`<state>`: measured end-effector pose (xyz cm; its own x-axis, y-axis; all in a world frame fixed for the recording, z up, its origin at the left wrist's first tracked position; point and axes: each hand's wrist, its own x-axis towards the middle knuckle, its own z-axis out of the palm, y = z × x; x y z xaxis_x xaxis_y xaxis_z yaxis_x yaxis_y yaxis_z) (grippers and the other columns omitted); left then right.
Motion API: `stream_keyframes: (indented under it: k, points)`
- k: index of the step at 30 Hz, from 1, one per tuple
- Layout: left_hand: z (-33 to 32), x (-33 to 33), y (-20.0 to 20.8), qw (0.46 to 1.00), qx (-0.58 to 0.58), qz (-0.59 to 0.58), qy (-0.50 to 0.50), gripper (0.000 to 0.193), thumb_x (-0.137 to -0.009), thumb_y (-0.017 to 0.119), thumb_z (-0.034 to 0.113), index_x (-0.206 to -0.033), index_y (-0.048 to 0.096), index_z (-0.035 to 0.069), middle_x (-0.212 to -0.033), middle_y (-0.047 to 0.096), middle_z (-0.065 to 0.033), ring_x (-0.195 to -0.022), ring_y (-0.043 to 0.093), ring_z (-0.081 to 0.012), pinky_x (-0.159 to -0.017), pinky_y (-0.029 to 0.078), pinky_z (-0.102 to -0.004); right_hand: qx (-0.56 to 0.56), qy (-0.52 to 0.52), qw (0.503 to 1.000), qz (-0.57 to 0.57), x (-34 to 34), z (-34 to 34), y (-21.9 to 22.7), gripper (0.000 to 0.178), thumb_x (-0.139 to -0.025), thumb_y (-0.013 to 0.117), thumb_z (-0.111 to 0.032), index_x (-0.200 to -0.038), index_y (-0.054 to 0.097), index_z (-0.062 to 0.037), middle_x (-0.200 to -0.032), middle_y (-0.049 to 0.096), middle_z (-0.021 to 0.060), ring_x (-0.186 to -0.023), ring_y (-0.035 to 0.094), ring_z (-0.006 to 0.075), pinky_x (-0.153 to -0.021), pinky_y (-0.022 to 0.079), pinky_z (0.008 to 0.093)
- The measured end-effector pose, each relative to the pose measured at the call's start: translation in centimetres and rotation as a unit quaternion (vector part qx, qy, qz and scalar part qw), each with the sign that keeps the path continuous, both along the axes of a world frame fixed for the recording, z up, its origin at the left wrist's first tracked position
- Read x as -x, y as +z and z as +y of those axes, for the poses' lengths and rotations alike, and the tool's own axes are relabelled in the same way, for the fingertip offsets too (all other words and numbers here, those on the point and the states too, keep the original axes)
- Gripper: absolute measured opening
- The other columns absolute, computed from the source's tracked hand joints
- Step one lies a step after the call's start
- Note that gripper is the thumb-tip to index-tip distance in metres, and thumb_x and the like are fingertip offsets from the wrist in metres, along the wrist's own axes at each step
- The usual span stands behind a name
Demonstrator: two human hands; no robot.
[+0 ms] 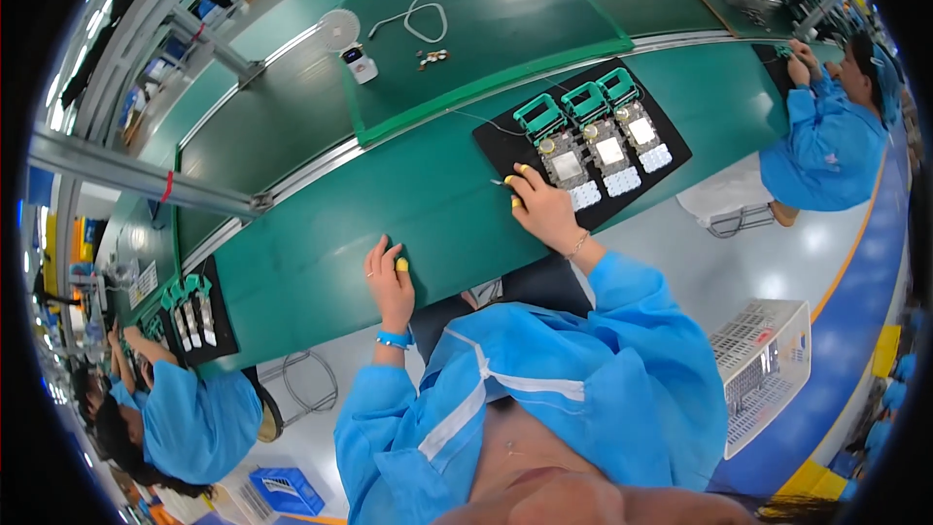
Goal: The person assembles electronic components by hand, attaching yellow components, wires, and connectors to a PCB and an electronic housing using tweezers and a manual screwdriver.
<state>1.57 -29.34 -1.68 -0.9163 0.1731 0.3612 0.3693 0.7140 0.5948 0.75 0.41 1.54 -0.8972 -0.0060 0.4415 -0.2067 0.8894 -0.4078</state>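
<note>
Green bench running aslant across a busy workshop, metal uprights at left, pale floor below. Co-workers in blue at both ends: one at left, one at right.

Black mat lies toward the right of the bench. On it, three circuit boards side by side, left, middle and right, each with a pale rectangle on its face. Green frame at the far end of each: left, middle, right. White dotted piece at each near end.

Right hand at the mat's near left edge, just beside the left board. Fingers drawn together on a slender tool, its tip pointing left; kind too small to tell. Yellow covers on the fingertips.

Left hand palm down at the bench's near side, well apart from the mat, fingers slightly apart; contact with the surface cannot be told. Blue band at the wrist.

Beyond, on the raised green section: white fan, looped white cable, small loose parts.
</note>
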Motion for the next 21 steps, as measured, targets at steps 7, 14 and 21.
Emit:
stream_keyframes:
  k: [7,14,21]
  points:
    - [-11.0,1.0,-2.0,1.0,0.007,0.012,0.001,0.032,-0.077,0.049,-0.006,-0.107,0.057,0.001,-0.127,0.049,-0.0159,-0.118,0.043,-0.0356,-0.099,0.035,-0.0439,-0.051,-0.055,0.996,0.048,2.5,-0.7,-2.2,0.027,-0.076,0.061,-0.016,-0.102,0.06,-0.0124,-0.115,0.06,0.0048,-0.075,0.064,0.0274,-0.061,0.053,0.0367]
    - [-20.3,2.2,-3.3,0.997,0.049,0.052,0.023,0.032,-0.077,0.048,-0.006,-0.107,0.057,0.002,-0.128,0.051,-0.0155,-0.118,0.044,-0.0346,-0.099,0.035,-0.0426,-0.104,-0.11,0.986,0.068,5.0,-1.6,-3.5,0.027,-0.079,0.06,-0.018,-0.106,0.058,-0.0121,-0.115,0.06,0.0063,-0.08,0.064,0.0291,-0.065,0.054,0.0385]
    - [-26.0,3.6,-5.0,0.997,0.055,0.058,0.017,0.033,-0.077,0.048,-0.005,-0.108,0.056,0.003,-0.128,0.05,-0.015,-0.12,0.043,-0.0355,-0.099,0.035,-0.0438,-0.169,-0.191,0.966,0.026,7.9,-1.0,-4.6,0.024,-0.082,0.059,-0.021,-0.105,0.054,-0.0143,-0.105,0.06,0.0035,-0.075,0.064,0.0295,-0.061,0.054,0.0393]
